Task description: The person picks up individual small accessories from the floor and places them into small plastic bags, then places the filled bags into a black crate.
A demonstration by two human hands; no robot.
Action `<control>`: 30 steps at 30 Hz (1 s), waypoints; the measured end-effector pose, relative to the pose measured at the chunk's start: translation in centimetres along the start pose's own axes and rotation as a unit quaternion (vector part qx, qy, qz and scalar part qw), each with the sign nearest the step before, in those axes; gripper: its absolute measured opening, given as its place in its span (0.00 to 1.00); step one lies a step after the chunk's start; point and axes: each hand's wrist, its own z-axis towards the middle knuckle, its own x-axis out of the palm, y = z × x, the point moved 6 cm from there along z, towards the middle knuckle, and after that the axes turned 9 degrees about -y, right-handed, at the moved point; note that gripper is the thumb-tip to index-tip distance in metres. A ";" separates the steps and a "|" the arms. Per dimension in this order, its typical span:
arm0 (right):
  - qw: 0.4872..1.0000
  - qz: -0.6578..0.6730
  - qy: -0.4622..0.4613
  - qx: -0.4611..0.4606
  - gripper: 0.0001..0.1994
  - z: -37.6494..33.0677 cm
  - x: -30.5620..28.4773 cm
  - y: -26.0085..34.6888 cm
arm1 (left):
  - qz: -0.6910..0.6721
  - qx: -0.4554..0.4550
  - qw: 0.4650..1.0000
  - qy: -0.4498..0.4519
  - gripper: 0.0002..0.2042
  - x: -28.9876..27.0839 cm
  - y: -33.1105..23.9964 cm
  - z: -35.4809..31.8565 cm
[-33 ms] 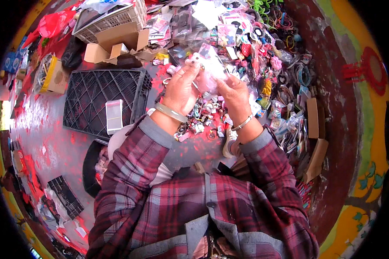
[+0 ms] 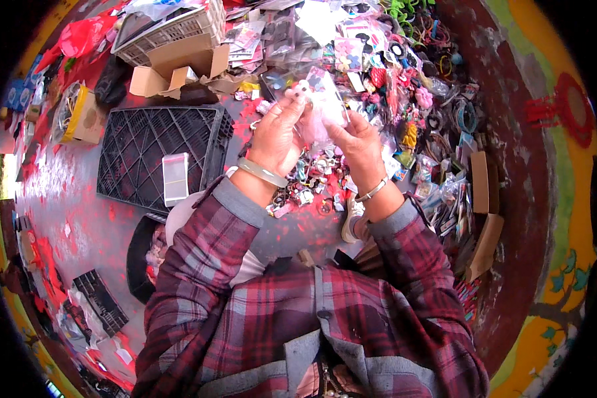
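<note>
Above the pile of small goods, my left hand [image 2: 280,132] is closed around a soft pink item in a clear plastic bag [image 2: 320,126]. Small white balls with dark dots [image 2: 301,88] show by its fingertips, apparently part of that pink item; its exact kind is unclear. From the other side, my right hand [image 2: 361,142] pinches the bag's edge between thumb and fingers. Beneath both hands lies a heap of small hair ties and trinkets [image 2: 315,176].
To the left stands an upturned black plastic crate [image 2: 152,142] with a stack of clear sleeves [image 2: 175,178] on top. Behind it are an opened cardboard box [image 2: 179,66] and a beige crate [image 2: 205,28]. Packaged accessories [image 2: 411,93] spread to the right, beside cardboard flaps [image 2: 481,189].
My right thumb and fingers have shifted slightly left along the bag, and the bag's shape has changed a little. My left hand stays nearly in place.
</note>
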 end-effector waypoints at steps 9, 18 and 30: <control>0.994 0.014 0.099 0.045 0.22 -0.1 0.5 0.0 | 0.059 0.010 0.998 -0.023 0.10 -0.8 0.1 0.1; 1.000 0.009 -0.001 -0.009 0.11 0.4 -0.2 -0.5 | 0.072 -0.037 0.996 0.034 0.15 0.6 0.7 -0.7; 0.968 -0.199 -0.018 -0.153 0.11 1.7 -1.4 -1.1 | 0.055 -0.072 0.995 0.050 0.14 1.0 0.9 -0.6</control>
